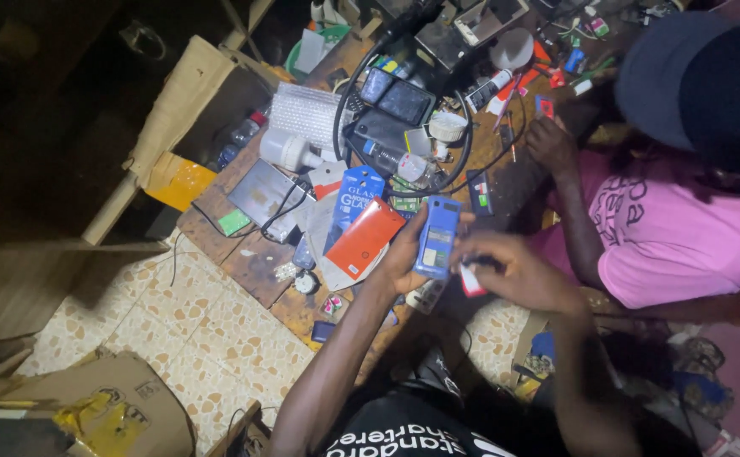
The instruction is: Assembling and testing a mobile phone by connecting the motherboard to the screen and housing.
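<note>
The small phone point(437, 237) was blue with a pale panel; the flat box point(365, 239) beside it was orange-red; the co-worker's shirt point(662, 233) was pink and the cap point(700, 76) dark navy; the floor tiles point(209, 338) were cream, mottled tan (pebble-like); the workbench point(255, 267) was brown wood.

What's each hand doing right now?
Left hand: closed on the blue phone.
Right hand: fingers curled beside the phone, pinching a small red-and-white piece.
</note>
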